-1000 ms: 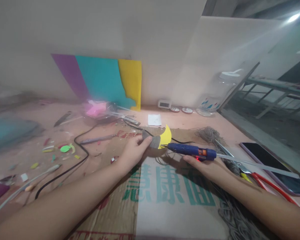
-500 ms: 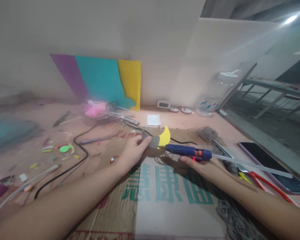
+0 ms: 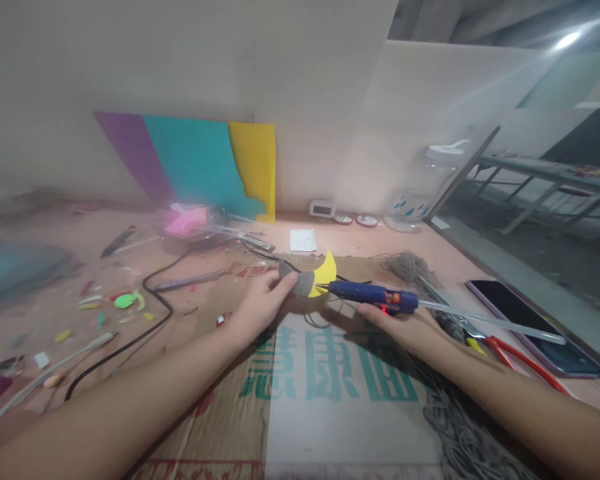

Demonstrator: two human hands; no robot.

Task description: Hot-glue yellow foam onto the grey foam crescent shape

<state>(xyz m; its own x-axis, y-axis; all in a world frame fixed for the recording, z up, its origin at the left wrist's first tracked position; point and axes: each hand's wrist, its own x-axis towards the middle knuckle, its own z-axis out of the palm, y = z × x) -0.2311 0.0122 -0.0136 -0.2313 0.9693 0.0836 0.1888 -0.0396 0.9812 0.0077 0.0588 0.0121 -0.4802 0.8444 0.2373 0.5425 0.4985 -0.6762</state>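
Observation:
Between the thumb and fingers of my left hand (image 3: 269,293) is a yellow crescent (image 3: 326,272), its near part wrapped in grey yarn (image 3: 304,284). My right hand (image 3: 393,323) is closed around a blue hot glue gun (image 3: 373,295) with a small red light lit. The gun's metal nozzle points left and meets the yellow surface beside the edge of the wrapping; whether it touches cannot be made out. A long clear glue stick (image 3: 500,320) sticks out of the gun's back. Loose grey yarn (image 3: 320,321) hangs below the crescent.
Printed cardboard (image 3: 230,400) lies under my hands. To the right are a grey yarn heap (image 3: 463,427), red-handled pliers (image 3: 525,363) and a phone (image 3: 530,327). A black cable (image 3: 155,327) crosses the left side among coloured scraps. A clear bottle (image 3: 420,190) stands behind.
The whole view has shifted slightly, so things appear a little further left. The nozzle now lies over the yellow, slightly higher along the wrapping's edge. Both hands keep their hold.

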